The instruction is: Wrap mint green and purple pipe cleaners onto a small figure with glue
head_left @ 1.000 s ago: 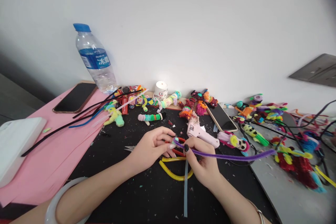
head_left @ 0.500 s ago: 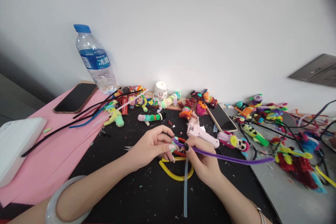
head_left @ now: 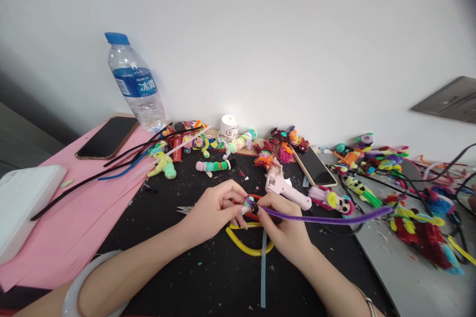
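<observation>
My left hand (head_left: 220, 208) is closed, its thumb and fingers pinching a small piece (head_left: 248, 204) of green and purple fuzzy material, partly hidden by the fingertips. A long purple pipe cleaner (head_left: 327, 219) is pinched in my right hand (head_left: 280, 220); its near end meets the small piece, and its free end sticks out to the right. Beneath the hands lie scissors with yellow and red handles (head_left: 247, 248), their blade tips (head_left: 183, 209) showing left of my left hand. A translucent glue stick (head_left: 264, 272) lies on the black mat below my right hand.
A pink glue gun (head_left: 288, 192) and a phone (head_left: 316, 166) lie beyond my right hand. Several pipe-cleaner figures (head_left: 362, 190) and cables cover the right side. Left are a water bottle (head_left: 136, 84), another phone (head_left: 106, 137), pink paper (head_left: 89, 203) and a white box (head_left: 29, 208). A paper cup (head_left: 228, 128) stands behind.
My right fingers have moved slightly left, closer against the left fingertips. The purple pipe cleaner's end now lies against the small piece, and its free end has risen a little.
</observation>
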Demonstrator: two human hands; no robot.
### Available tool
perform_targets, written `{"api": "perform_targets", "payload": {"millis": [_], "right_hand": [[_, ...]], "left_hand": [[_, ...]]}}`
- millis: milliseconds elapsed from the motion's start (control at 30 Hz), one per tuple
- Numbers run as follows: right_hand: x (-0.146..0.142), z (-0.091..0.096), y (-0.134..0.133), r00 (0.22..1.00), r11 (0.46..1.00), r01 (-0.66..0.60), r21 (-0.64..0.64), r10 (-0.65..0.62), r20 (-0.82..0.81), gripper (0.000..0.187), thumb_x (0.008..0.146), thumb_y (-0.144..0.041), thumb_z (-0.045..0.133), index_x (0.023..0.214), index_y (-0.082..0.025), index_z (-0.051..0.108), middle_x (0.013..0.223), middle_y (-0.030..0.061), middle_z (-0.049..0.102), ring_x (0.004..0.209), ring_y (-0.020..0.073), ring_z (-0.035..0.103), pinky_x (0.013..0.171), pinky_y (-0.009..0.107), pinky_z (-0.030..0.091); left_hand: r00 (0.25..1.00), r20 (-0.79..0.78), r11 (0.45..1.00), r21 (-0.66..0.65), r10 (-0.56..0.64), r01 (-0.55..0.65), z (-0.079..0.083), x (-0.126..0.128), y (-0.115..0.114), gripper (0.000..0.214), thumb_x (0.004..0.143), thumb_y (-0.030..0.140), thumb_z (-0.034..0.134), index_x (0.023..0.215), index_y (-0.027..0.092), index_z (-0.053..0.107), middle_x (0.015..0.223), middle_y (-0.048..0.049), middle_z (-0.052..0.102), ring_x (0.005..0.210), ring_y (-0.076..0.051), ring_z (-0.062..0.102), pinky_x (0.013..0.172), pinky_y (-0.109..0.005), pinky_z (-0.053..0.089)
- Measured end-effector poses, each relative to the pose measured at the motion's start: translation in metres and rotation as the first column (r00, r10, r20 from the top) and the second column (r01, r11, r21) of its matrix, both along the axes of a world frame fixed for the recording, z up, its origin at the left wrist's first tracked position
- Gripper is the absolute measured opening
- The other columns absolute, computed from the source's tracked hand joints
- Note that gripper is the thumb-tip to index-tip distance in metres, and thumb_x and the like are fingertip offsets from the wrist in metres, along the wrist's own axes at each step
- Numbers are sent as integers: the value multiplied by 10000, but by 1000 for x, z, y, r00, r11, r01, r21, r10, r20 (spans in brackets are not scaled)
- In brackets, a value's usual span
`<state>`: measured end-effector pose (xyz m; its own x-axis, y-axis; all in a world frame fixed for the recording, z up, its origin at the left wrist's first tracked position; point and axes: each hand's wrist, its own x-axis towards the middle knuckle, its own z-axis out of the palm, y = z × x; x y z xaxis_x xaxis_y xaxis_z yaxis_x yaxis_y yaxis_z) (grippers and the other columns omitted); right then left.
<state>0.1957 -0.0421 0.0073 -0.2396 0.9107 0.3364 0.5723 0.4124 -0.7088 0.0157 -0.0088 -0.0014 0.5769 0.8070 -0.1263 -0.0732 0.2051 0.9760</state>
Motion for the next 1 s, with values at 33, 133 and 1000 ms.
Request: {"api": "perform_targets", "payload": {"millis": [33,133,1000], "right_hand": [[0,0,0,1000,1000,3,11,-3,8,141,830,-130,512,701,-176,545,611,-7,525,536,109,467,496,220,345],[1,0,0,1000,999,-1,35,0,29,133,833,-128,511,715,-181,542,616,-8,524,535,110,471,494,222,346],[1,4,-2,994,996,-87,4,87,-63,144,838,-152,467,707,-186,514,633,1,503,567,133,450,530,267,355]], "left_hand": [[1000,-1,1000,-6,-2,2,1,0,0,126,807,221,588,874,165,498,817,-11,651,615,-159,683,578,-258,509],[1000,-22,1000,-27,-13,13,3,0,0,149,801,244,600,845,161,486,776,-5,643,581,-152,678,541,-236,493],[999,-29,999,-39,-30,29,7,-1,2,189,833,337,560,880,170,487,817,-33,674,619,-185,699,527,-222,486]]}}
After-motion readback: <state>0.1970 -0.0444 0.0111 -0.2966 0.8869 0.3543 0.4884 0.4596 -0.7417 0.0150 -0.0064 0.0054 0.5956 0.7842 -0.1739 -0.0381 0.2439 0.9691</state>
